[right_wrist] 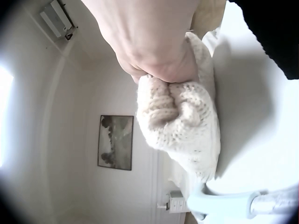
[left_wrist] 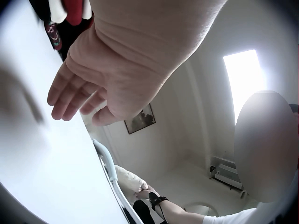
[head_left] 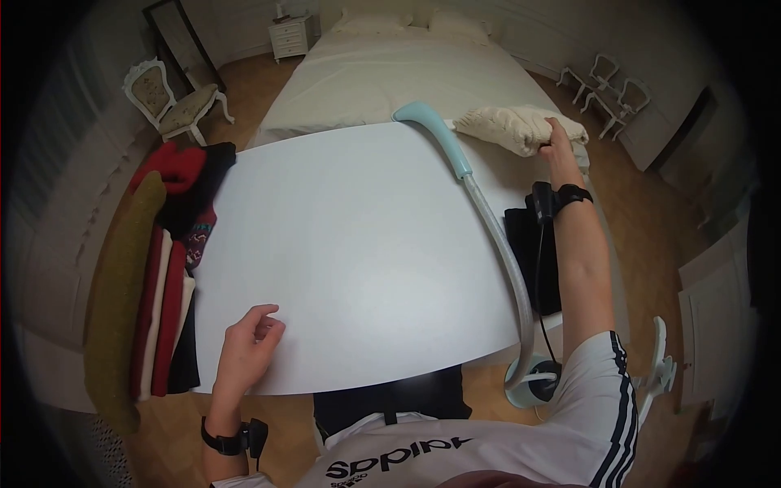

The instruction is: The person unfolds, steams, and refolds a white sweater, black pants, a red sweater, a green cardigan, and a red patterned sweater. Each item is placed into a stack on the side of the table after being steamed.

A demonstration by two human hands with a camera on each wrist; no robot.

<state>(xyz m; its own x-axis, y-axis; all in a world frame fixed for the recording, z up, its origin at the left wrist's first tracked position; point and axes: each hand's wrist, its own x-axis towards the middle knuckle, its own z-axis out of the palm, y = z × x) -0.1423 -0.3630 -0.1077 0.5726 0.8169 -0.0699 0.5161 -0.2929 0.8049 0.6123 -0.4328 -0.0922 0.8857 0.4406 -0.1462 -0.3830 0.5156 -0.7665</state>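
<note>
My right hand (head_left: 561,150) holds a folded cream cable-knit garment (head_left: 512,128) at the far right corner of the white table. In the right wrist view the fingers press into the thick knit (right_wrist: 182,126), and the fingertips are hidden in it. Beside the garment lies the light blue head (head_left: 439,134) of a garment steamer, its grey hose (head_left: 496,224) running down the table's right side. My left hand (head_left: 250,346) hovers near the front left edge, fingers loosely bent with nothing in them. In the left wrist view its palm (left_wrist: 117,79) faces the camera.
At the table's left stand folded clothes in red, white and black (head_left: 163,313), beside an olive-green rounded piece (head_left: 122,301). A folded black garment (head_left: 529,252) lies on the right under my forearm. The steamer base (head_left: 529,390) stands on the floor. A bed (head_left: 390,73) is behind the table (head_left: 342,244).
</note>
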